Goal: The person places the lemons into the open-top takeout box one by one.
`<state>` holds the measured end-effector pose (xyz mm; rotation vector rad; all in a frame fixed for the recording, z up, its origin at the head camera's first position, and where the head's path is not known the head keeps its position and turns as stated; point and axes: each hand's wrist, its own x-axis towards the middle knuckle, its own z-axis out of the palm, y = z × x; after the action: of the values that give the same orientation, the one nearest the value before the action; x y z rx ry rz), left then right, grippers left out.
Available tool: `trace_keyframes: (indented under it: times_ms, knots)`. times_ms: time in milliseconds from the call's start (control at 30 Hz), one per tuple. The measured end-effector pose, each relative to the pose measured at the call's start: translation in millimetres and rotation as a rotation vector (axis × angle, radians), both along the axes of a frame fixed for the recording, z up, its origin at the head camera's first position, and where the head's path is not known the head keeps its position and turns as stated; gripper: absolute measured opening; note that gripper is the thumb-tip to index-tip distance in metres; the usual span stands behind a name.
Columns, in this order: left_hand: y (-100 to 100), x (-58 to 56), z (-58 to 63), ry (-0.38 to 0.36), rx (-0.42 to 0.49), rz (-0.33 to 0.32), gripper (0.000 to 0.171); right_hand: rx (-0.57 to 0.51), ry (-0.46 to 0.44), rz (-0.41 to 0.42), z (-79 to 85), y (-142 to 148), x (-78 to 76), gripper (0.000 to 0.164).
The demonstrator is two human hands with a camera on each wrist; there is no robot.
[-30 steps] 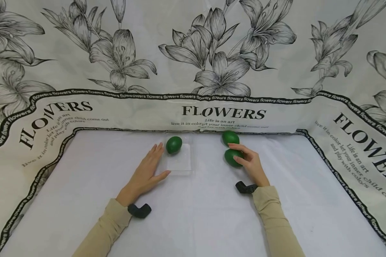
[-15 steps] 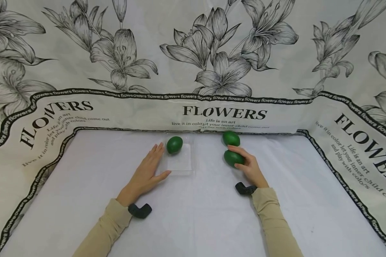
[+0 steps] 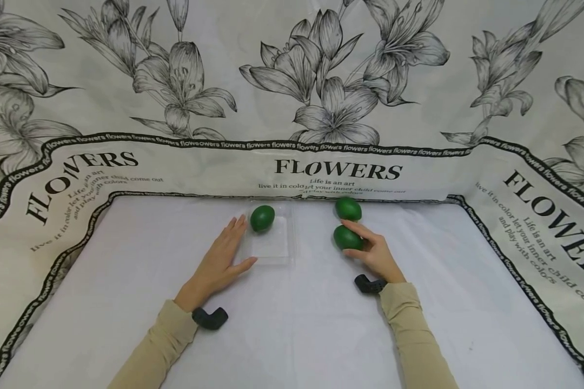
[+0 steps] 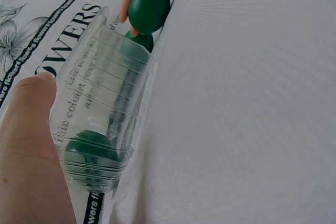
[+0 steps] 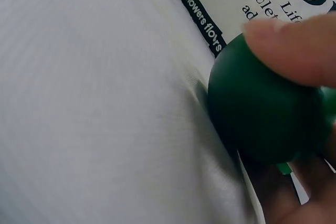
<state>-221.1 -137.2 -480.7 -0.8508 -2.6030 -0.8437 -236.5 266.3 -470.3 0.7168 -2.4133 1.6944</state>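
From overhead, the right hand (image 3: 376, 253) has its fingers wrapped round a green egg (image 3: 346, 237) on the white cloth (image 3: 292, 324), with a second egg (image 3: 347, 208) just behind it. The left hand (image 3: 219, 265) lies flat, fingers straight, against the side of a clear plastic box (image 3: 271, 249) (a third egg (image 3: 262, 218) sits in its far end).

At the left wrist, the thumb (image 4: 29, 108) rests on the clear box (image 4: 100, 114), the egg (image 4: 89, 142) showing dimly through its wall.

At the right wrist, a fingertip (image 5: 294, 51) presses the gripped egg (image 5: 262, 114) from above.
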Motion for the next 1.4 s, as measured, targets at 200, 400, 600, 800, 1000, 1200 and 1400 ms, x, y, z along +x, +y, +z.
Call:
trace_keyframes:
  times_ms: [200, 400, 600, 800, 1000, 1200, 1400]
  knots:
    - [-0.8, 0.5, 0.2, -0.010, 0.008, 0.000, 0.083, 0.018, 0.008, 0.005, 0.2, -2.3, -0.7, 0.067]
    - [-1.2, -0.1, -0.6, -0.009, 0.007, -0.001, 0.084, 0.017, 0.032, 0.092, 0.6, 1.4, 0.8, 0.064]
    - [-1.5, -0.7, -1.5, -0.008, 0.008, -0.001, 0.083, 0.017, 0.025, 0.097, 0.7, 2.7, 1.1, 0.064]
    - [-1.8, -0.1, -0.5, -0.007, 0.007, -0.003, 0.084, -0.006, 0.015, 0.098, -0.5, 1.0, 0.1, 0.068]
    - [-2.2, -0.7, -0.1, 0.002, 0.003, -0.005, 0.084, 0.007, -0.027, 0.075, -1.7, -0.6, -1.3, 0.069]
    - [-1.5, -1.1, -0.2, -0.002, 0.010, -0.009, 0.084, 0.028, -0.068, 0.013, 0.9, -4.5, -1.5, 0.069]
    - [-0.7, -1.3, -0.6, -0.011, 0.006, -0.003, 0.084, 0.051, -0.092, -0.039, 6.5, -13.0, -2.9, 0.069]
